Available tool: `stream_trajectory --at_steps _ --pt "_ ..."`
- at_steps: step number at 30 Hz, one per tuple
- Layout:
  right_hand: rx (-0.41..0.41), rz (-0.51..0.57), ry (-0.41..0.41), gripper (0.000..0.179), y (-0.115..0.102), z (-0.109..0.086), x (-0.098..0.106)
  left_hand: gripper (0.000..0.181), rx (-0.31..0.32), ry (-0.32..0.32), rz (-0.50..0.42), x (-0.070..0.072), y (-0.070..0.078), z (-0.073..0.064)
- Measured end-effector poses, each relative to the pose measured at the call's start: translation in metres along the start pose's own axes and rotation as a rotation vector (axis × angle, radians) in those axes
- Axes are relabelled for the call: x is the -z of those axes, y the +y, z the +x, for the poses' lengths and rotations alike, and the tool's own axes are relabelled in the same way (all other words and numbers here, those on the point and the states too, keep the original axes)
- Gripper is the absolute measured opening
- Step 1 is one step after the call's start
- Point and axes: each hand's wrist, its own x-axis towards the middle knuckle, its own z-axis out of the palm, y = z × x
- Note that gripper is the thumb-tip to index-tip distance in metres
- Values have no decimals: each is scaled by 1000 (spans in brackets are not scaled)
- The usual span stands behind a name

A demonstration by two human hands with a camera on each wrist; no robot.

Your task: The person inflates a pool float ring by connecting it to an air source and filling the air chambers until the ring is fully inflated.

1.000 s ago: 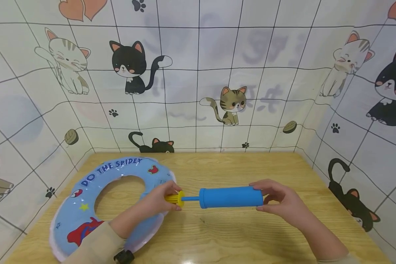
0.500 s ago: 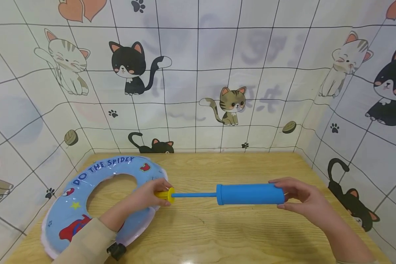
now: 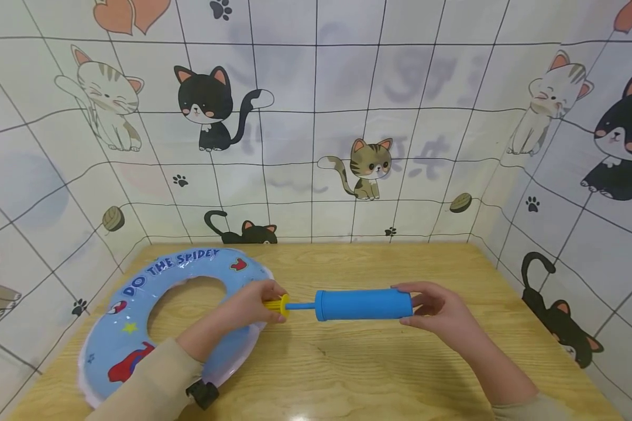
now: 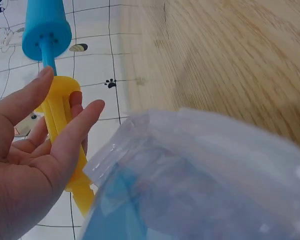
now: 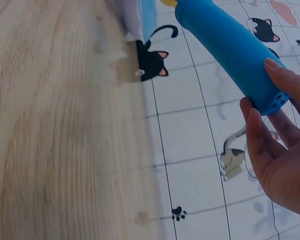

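A blue hand pump is held level above the table, its thin rod partly out at the left end. My left hand grips the yellow handle, which shows between thumb and fingers in the left wrist view. At the other end, my right hand holds the pump barrel by its fingertips; the holed end cap shows in the right wrist view. Beneath my left arm lies an inflated blue swim ring printed with "DO THE SPIDEY" and a red figure. The left forearm covers part of it.
The wooden table meets a cloth-like wall printed with cats and grid lines at the back and sides. A small black device sits at the left sleeve, over the ring's near edge.
The hands moved apart, drawing the rod further out, then came closer so the rod slid partly back in. The swim ring shifted left, then back right, along with my left hand.
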Motion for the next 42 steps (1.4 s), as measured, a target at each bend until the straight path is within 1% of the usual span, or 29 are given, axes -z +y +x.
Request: stream_trajectory --at_steps 5,10,13,16,19,23,27,31,35,37,42 --pt "-82 41 -17 52 -3 11 -19 42 17 0 -7 -6 7 4" --pt "-106 44 -43 51 -3 17 -33 45 21 -36 -48 -9 10 5" --pt "-109 37 -65 51 -1 19 -33 45 14 -64 -64 -9 8 6" --pt "-100 35 -74 51 1 19 -27 43 -6 -96 -90 -6 5 5" --pt "-91 38 -75 51 3 16 -16 42 -14 -123 -102 -1 0 4" --pt "-86 40 -79 52 6 8 1 43 11 -149 -131 5 -7 1" --pt "-65 32 -77 53 9 0 17 42 30 -163 -156 11 -12 -3" --pt "-40 22 -62 53 12 -9 31 42 12 -167 -129 16 -16 -6" --pt "-22 25 -59 53 13 -18 40 43 -24 -171 -107 20 -22 -9" --pt "-14 32 -54 53 13 -21 43 44 -28 -176 -125 22 -23 -10" --pt "-29 55 -50 52 16 -28 42 43 -45 -162 -83 21 -22 -14"
